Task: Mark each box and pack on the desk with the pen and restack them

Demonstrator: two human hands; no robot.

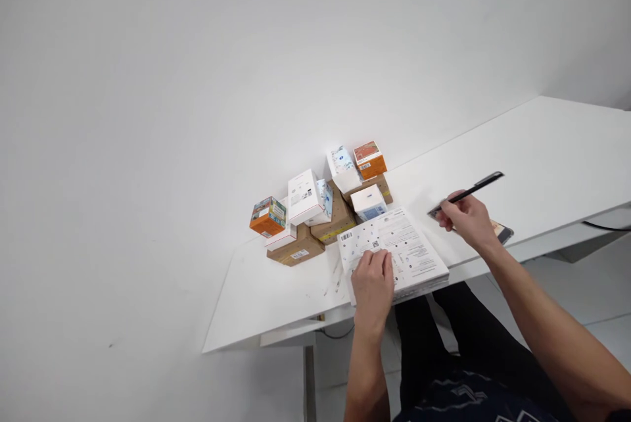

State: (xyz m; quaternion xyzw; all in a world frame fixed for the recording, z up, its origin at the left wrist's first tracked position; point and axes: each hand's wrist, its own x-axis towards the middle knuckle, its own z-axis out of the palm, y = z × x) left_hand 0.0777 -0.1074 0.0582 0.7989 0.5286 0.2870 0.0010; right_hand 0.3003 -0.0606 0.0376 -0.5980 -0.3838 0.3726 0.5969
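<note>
My left hand [373,281] rests on a thick stack of printed white sheets [411,248], near the left part of its front edge. Its fingers lie bent on the top sheet, which bears a barcode, a QR code and small lines of text. A black pen [476,187] is held in my right hand [466,219], just right of the stack, with its clip end pointing up and right. Beneath that hand lies a flat thing with a dark corner [503,233], perhaps a phone in a clear case; the hand hides most of it.
Behind the stack, brown cartons [298,248] carry white boxes [304,196], a teal-and-orange box [269,217] and an orange box [369,160]. A small white box [369,202] stands close to the stack. The white table [517,152] meets a wall; a black cable [604,227] hangs at right.
</note>
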